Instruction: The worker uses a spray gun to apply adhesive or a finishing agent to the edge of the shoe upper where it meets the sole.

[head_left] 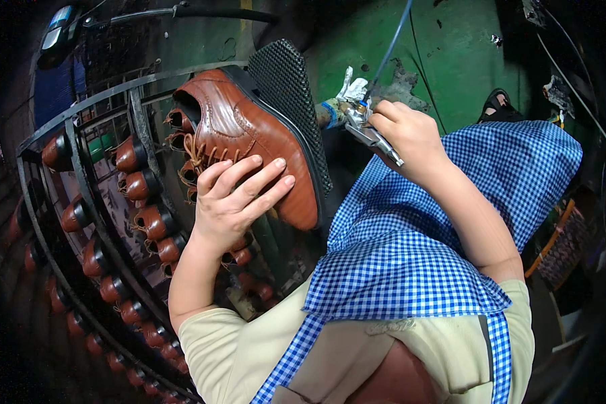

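Holding a brown shoe (229,124) beneath spread fingers (242,175) was the left hand (230,195); the right hand (409,138) gripped a metal tool (378,143).

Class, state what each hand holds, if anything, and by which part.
The left hand holds a brown lace-up shoe by the front of its upper. The right hand grips a metal tool; the exact spot is hidden.

We look from the left one of two head-worn fisheye cameras, facing steeply downward. The apron (411,276) and shirt (215,347) sit close below us, the left hand (239,192) and right hand (409,138) farther out, the green floor (444,40) beyond. Our single wide view bends the rack's bars (82,157) into arcs toward its dark rim.
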The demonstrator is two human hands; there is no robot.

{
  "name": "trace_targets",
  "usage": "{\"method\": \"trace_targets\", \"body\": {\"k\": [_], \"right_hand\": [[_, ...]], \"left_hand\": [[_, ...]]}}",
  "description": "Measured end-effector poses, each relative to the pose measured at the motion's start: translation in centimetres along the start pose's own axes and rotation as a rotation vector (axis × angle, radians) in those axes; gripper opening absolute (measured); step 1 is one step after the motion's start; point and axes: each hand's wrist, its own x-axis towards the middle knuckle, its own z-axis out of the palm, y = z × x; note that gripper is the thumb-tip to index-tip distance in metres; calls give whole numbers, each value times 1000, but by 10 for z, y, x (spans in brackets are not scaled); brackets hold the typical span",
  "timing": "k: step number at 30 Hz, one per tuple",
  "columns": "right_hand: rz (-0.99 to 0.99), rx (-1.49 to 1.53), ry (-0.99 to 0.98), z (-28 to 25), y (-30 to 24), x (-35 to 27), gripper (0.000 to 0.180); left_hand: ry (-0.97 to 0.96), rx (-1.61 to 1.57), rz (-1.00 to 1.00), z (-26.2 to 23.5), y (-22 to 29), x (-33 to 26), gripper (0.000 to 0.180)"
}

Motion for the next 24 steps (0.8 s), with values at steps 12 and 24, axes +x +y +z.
{"method": "trace_targets", "body": {"k": [12,24], "right_hand": [[43,-52,-151,7,-1,-8,19],[237,274,106,-37,15,-12,23]], "left_hand": [[-28,-55,-50,-2,10,-4,42],[191,-1143,-1051,11,-56,-10,30]]}}
